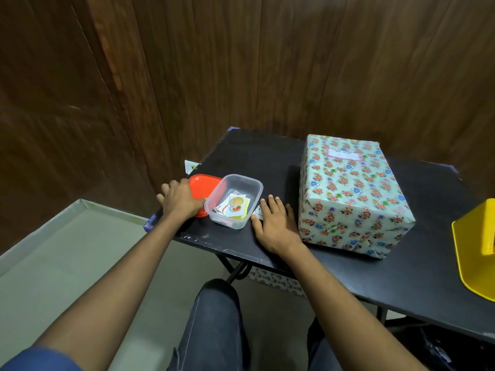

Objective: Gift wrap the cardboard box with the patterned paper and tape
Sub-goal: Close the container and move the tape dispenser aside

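The box (351, 194) stands on the black table (401, 269), fully covered in pale floral paper, with a white pink-edged label on its top. My right hand (273, 223) lies flat on the table just left of the box, fingers spread, over a small white slip of paper (257, 212). My left hand (180, 198) rests palm down on a red plastic lid (203, 184) at the table's left edge. No tape is in sight.
A clear plastic tub (234, 200) holding several stickers and cards sits between my hands, overlapping the red lid. A yellow object (479, 250) lies at the right edge. A wood-panelled wall rises behind the table. My knees are under its front edge.
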